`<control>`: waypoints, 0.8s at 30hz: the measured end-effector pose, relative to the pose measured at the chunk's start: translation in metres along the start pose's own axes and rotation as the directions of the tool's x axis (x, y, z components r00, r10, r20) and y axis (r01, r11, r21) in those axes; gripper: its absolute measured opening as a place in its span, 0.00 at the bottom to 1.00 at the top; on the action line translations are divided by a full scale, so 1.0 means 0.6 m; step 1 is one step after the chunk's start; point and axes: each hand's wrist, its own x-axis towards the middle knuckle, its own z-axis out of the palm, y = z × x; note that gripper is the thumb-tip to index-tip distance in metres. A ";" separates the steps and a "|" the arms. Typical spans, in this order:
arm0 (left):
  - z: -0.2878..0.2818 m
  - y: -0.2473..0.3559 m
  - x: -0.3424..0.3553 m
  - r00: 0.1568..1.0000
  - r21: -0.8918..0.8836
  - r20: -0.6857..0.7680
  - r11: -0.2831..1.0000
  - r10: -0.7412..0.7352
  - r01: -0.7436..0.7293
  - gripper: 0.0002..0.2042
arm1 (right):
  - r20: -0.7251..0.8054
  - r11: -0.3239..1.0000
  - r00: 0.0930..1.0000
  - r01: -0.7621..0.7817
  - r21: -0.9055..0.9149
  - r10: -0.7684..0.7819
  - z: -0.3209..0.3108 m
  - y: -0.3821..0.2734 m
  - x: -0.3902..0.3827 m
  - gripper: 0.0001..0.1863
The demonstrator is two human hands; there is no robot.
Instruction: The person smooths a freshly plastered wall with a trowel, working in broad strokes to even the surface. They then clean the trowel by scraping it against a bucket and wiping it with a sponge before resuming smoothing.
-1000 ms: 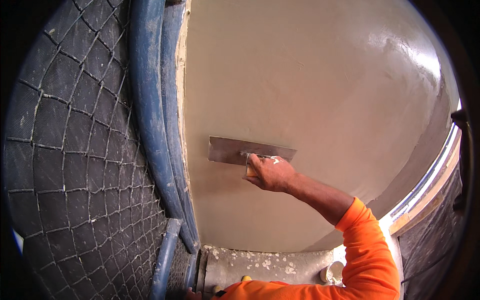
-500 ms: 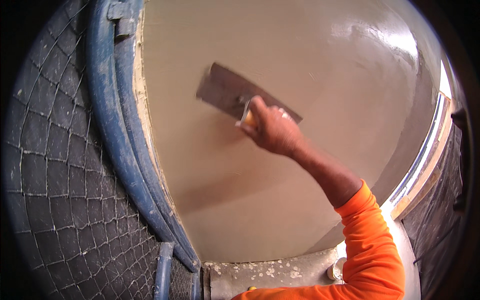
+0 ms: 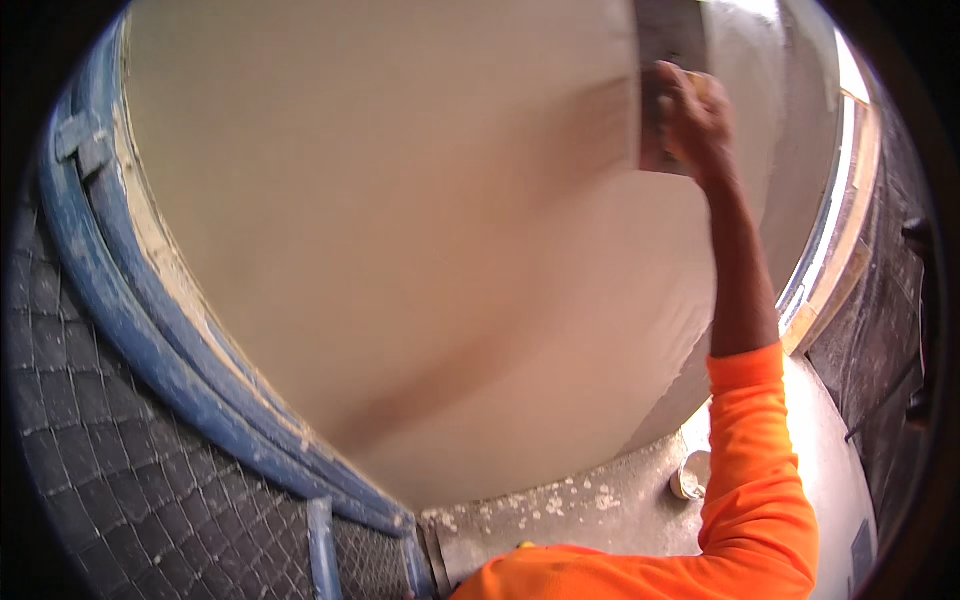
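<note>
My right hand (image 3: 697, 115) is closed round the handle of a rectangular plastering trowel (image 3: 672, 32). The blade's long side runs up and down, against or very close to a smooth beige plastered wall (image 3: 400, 220). It is at the upper right of the view, and the top of the blade is cut off by the picture's edge. My right arm, in an orange sleeve (image 3: 760, 450), reaches up from the lower right. A greyer strip of wall (image 3: 810, 140) lies to the right of the trowel. My left hand does not show.
Worn blue posts (image 3: 175, 350) border the wall at left, beside dark netting (image 3: 100, 440). A small whitish bucket (image 3: 690, 476) stands on the splattered floor (image 3: 560, 505) at the wall's foot. Wooden strips (image 3: 845, 230) and dark sheeting (image 3: 880, 330) are at far right.
The trowel has moved from the middle of the wall to the upper right and turned from a slant to upright. My right arm is straighter, and the view has shifted.
</note>
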 end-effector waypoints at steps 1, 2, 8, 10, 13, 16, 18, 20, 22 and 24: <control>0.022 -0.028 -0.034 0.999 -0.001 0.017 0.999 -0.051 0.051 0.35 | -0.048 0.998 0.997 0.063 -0.030 -0.064 -0.017 0.020 -0.030 0.21; 0.045 -0.058 -0.072 0.994 -0.007 0.031 0.994 -0.108 0.108 0.35 | 0.073 1.000 0.997 0.010 0.014 -0.011 -0.041 0.037 -0.075 0.20; 0.083 -0.069 -0.070 0.992 -0.144 0.107 0.986 -0.064 0.079 0.35 | 0.901 0.994 0.421 -0.042 -0.100 0.108 -0.017 0.110 -0.485 0.21; 0.070 -0.030 -0.058 0.993 -0.176 0.104 0.981 -0.060 0.078 0.35 | 0.973 0.963 0.173 0.198 -0.183 0.149 0.035 0.118 -0.589 0.26; 0.066 0.020 -0.073 1.000 -0.189 0.027 0.982 -0.013 0.018 0.35 | 0.991 0.932 0.038 0.336 -0.133 0.127 0.110 0.129 -0.651 0.26; 0.078 0.024 -0.103 0.999 -0.273 -0.042 0.962 0.021 -0.032 0.33 | 0.993 0.916 0.056 0.384 -0.114 0.100 0.171 0.137 -0.646 0.26; 0.100 -0.001 -0.127 0.997 -0.271 -0.068 0.962 0.029 -0.046 0.32 | 0.994 0.913 0.073 0.396 -0.100 0.077 0.199 0.138 -0.630 0.26; 0.124 -0.037 -0.144 0.999 -0.200 -0.039 0.980 0.006 -0.013 0.31 | 0.992 0.892 0.076 0.434 -0.127 0.104 0.216 0.134 -0.616 0.24; 0.145 -0.084 -0.170 0.999 -0.229 0.034 0.972 -0.038 0.045 0.31 | 0.988 0.881 0.099 0.449 -0.150 0.117 0.225 0.128 -0.602 0.23; 0.167 -0.122 -0.189 0.991 -0.108 0.032 0.985 -0.132 0.134 0.32 | 0.989 0.882 0.114 0.450 -0.137 0.096 0.229 0.117 -0.588 0.23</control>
